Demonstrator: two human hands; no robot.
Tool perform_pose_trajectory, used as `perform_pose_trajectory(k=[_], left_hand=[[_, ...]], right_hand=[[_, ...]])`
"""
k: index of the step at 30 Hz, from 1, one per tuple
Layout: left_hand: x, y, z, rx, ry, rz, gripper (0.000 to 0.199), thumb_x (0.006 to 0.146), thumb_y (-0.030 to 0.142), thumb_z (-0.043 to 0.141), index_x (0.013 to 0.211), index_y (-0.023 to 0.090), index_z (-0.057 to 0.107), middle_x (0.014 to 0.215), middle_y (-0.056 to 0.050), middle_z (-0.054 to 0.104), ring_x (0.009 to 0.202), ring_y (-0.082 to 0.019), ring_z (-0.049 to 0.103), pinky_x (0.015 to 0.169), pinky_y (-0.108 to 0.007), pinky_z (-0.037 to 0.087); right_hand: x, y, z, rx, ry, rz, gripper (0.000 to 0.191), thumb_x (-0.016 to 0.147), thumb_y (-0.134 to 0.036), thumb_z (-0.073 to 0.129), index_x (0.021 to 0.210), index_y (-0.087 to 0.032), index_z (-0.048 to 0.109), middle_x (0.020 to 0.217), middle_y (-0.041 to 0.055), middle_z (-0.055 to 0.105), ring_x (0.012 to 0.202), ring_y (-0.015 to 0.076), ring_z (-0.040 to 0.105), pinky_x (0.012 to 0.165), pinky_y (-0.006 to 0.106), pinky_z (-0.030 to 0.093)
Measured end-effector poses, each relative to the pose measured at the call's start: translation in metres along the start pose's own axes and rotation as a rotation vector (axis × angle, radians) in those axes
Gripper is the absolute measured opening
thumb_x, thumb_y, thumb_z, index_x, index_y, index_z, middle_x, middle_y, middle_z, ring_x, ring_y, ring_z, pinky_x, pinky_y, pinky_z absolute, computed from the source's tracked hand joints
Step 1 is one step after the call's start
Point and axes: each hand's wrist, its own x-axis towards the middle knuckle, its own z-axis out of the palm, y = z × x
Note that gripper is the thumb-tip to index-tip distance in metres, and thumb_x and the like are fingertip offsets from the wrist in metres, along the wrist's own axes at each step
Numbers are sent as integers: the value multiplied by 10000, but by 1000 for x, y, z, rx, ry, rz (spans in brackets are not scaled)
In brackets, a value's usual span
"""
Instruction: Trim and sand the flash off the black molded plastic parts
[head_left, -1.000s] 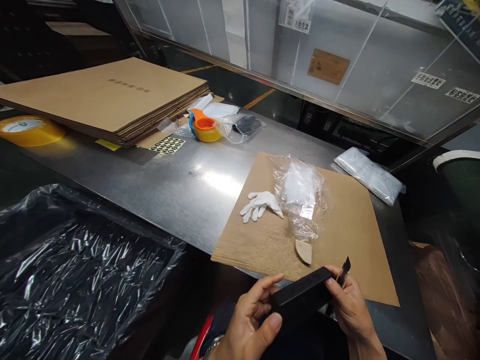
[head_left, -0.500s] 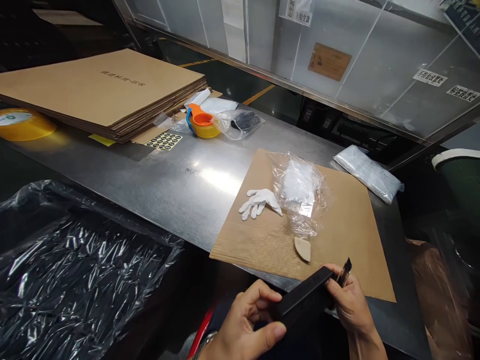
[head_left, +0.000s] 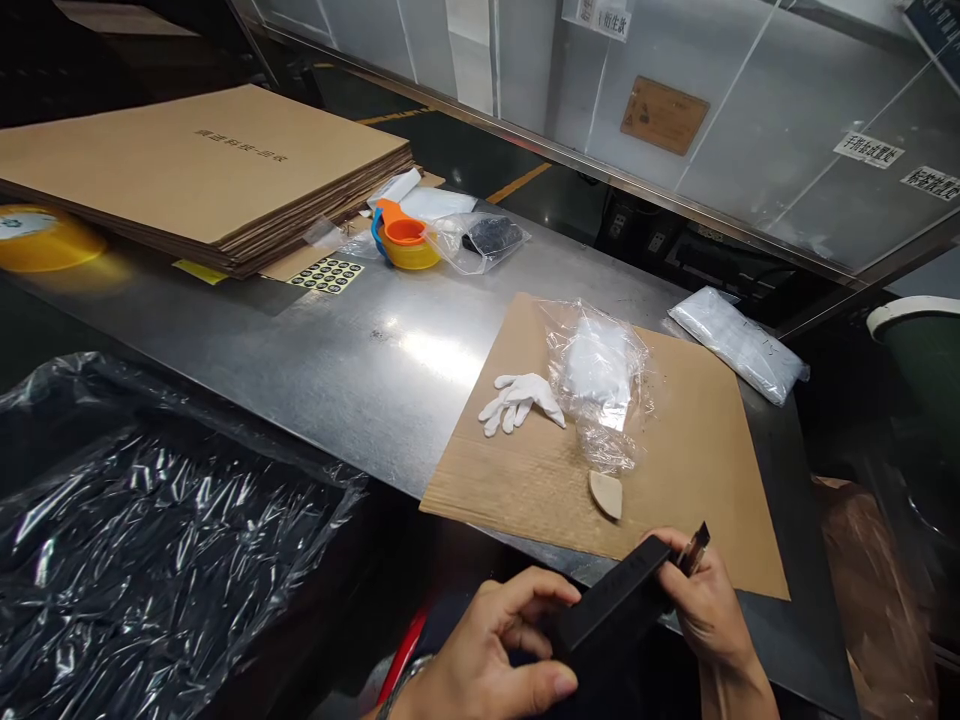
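Observation:
Between both hands is a long black rectangular piece (head_left: 619, 600), held tilted over the table's near edge. My left hand (head_left: 491, 645) grips its lower left end between thumb and fingers. At the other end, my right hand (head_left: 705, 600) has its thumb and fingers on the piece and also holds a small knife (head_left: 695, 548), its dark blade pointing up. Just beyond them, a tan wedge-shaped pad (head_left: 606, 495) lies on a cardboard sheet (head_left: 697, 470). A white glove (head_left: 523, 402) and a clear plastic bag with white contents (head_left: 598, 370) lie farther back on that sheet.
A stack of flat cardboard (head_left: 217, 170) and a yellow tape roll (head_left: 49, 240) are at the left. Orange and yellow cups (head_left: 407, 240) stand at the metal table's (head_left: 352, 370) back. A black plastic-lined container (head_left: 165, 560) is at lower left, a wrapped white packet (head_left: 739, 342) at right.
The black piece has turned slightly in my hands, showing more of its narrow top face. The knife has shifted a little to the right with my right hand.

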Motion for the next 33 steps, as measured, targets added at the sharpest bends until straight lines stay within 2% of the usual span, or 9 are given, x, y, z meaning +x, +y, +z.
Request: perform_pose_trajectory(k=[7,15,20,24,27,30,33], left_hand=[[3,9,4,-131,-8,-28,335,714,341,707,895,185,471,782,-6,626,621,-64,512,569,-172,397],[2,5,5,-126,-6,-50,364,729,356,694,957,182,471,814,-22,624,587,-56,466,533,-181,343],[2,1,7,-175,46,-10,345,733,379,683,786,190,401,693,34,533,547,-43,359,506,-182,273],[3,5,7,-134,47,-28,325,743,378,674,882,189,448,610,63,474,490,-34,297,466,-184,222],[3,9,7,-85,55,-30,316,760,371,657,939,181,478,607,61,461,505,-42,308,480,-191,232],[2,8,7,-54,54,-30,330,765,401,643,938,181,469,598,64,444,505,-47,297,479,-199,217],[1,5,7,-22,77,-13,314,762,418,641,842,188,442,546,85,375,499,-49,266,476,-203,197]], right_hand=[[-2,-1,-1,-24,0,-5,260,708,-411,704,814,-178,659,646,-5,595,576,113,520,532,210,406],[-2,-2,-1,-19,30,-1,253,666,-379,743,818,-189,673,662,-3,610,593,127,537,545,218,427],[-1,-1,-2,26,47,9,241,671,-377,742,830,-208,680,656,-13,617,583,115,542,540,202,433],[-1,-3,-1,26,34,-6,242,655,-353,759,840,-216,686,644,-19,614,585,110,540,541,191,431],[0,-3,-1,17,39,-4,256,647,-359,762,842,-210,686,644,-15,612,584,115,541,538,197,433],[0,-3,-1,-11,57,-13,270,639,-370,761,832,-198,684,652,-5,614,589,126,543,538,209,436],[0,-5,-1,-32,60,-12,253,639,-360,759,804,-185,683,633,-4,603,572,126,535,525,212,433]])
